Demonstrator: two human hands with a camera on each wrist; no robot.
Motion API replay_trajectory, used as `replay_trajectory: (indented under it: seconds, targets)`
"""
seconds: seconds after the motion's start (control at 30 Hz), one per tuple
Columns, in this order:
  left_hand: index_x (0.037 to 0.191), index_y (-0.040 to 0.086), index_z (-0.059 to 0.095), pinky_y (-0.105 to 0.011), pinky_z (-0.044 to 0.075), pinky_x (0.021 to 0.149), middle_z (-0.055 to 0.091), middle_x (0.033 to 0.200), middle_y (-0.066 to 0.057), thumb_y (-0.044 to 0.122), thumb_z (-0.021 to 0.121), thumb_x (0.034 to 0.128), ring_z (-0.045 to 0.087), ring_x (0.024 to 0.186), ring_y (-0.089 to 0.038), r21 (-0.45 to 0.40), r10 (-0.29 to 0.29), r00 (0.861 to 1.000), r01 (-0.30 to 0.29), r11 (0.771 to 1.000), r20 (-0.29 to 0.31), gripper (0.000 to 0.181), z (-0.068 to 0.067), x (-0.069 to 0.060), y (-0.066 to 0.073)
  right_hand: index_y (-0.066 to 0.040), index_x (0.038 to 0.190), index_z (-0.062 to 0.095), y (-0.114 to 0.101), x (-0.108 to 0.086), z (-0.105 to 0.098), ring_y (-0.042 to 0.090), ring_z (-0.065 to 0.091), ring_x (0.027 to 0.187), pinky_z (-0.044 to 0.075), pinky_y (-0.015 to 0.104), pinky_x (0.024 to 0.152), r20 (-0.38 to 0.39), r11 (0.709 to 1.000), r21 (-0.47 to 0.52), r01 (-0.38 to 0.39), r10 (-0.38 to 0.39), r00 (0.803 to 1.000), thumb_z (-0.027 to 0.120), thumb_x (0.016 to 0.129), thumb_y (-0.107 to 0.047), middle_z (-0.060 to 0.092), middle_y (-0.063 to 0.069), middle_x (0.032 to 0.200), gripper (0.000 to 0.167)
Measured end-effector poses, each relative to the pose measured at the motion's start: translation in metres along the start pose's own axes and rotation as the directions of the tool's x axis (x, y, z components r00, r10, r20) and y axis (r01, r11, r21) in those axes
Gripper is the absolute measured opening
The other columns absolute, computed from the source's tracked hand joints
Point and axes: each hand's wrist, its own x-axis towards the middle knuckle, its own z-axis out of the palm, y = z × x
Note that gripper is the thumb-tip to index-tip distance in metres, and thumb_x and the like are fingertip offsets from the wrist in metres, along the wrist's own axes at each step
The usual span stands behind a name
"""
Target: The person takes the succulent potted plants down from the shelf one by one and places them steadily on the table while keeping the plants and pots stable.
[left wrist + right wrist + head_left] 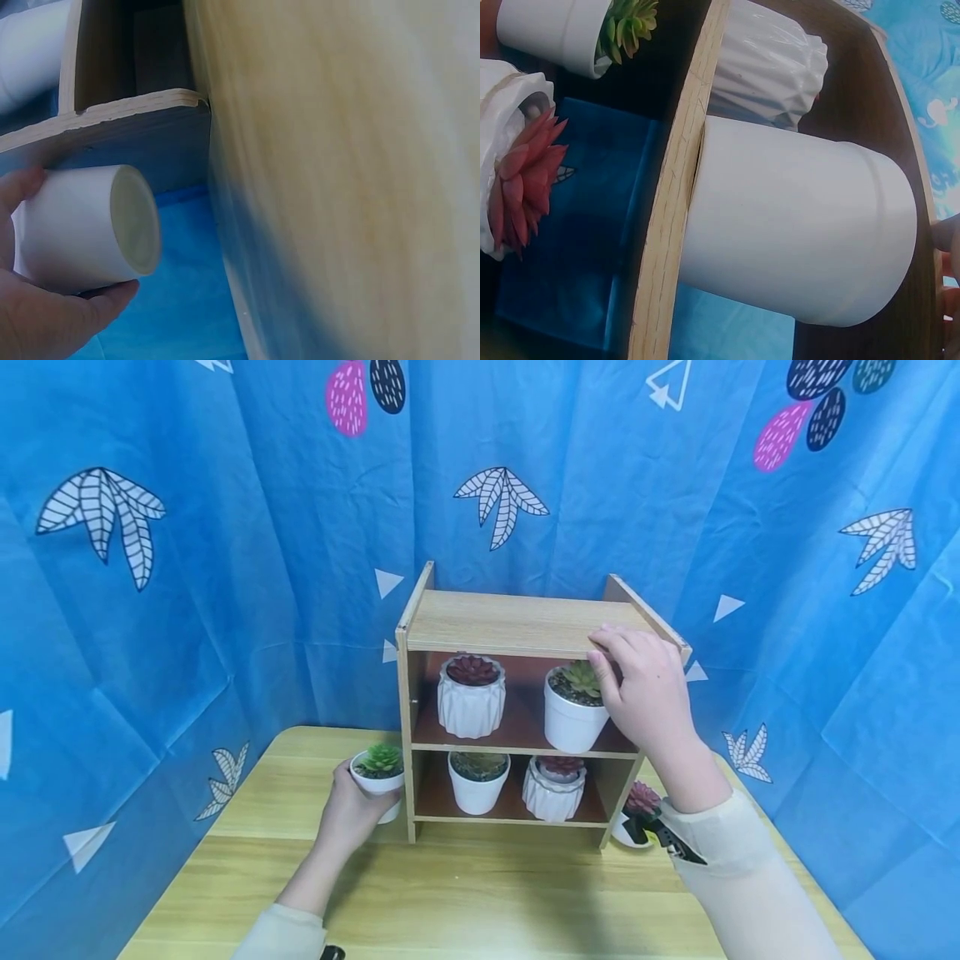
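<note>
My left hand (348,810) grips a small white pot (71,229) with a green succulent (381,758), just left of the wooden shelf (517,620). In the left wrist view the pot's base faces the table and stands clear of it, close to the shelf's side panel (150,142). My right hand (648,681) holds the front edge of the top board near its right end, fingers above and thumb at the edge. Below that hand, a white pot (802,225) with a pale green succulent (583,678) stands on the middle board, partly hidden by the thumb.
A ribbed white pot (471,706) with a dark red succulent shares the middle board. Below stand a smooth white pot (478,793) and a ribbed pot (553,797) with a red succulent (529,176). A pink flower plant (642,799) sits right of the shelf. Blue curtains (315,527) surround the table (420,893).
</note>
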Motion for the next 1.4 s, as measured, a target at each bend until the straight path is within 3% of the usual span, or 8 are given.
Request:
replay_trajectory:
  seconds: [0.33,1.4]
  targets:
    - [0.146,-0.008,0.022,-0.059,0.044,0.102,0.048,0.136,-0.031,0.026,0.084,0.0795,0.053,0.123,-0.046,-0.002,-0.037,0.999,0.037,0.999,0.036,0.097,0.004,0.004,-0.005,-0.005,0.121,0.069,0.0,-0.001,0.001,0.038,0.059,0.118,0.04,0.058,0.1,0.001,1.0,0.004,0.002,-0.002,1.0,0.061,0.1,-0.026,0.068,0.016,0.123,0.031]
    - [0.142,-0.014,0.027,-0.057,0.047,0.097,0.053,0.127,-0.034,0.025,0.083,0.0799,0.058,0.115,-0.044,0.073,-0.023,0.997,0.017,0.997,0.076,0.092,0.008,0.012,-0.018,-0.005,0.121,0.069,0.0,0.0,0.0,0.038,0.059,0.118,0.04,0.058,0.101,-0.011,1.0,-0.001,0.006,-0.006,1.0,0.061,0.1,-0.026,0.069,0.016,0.122,0.031]
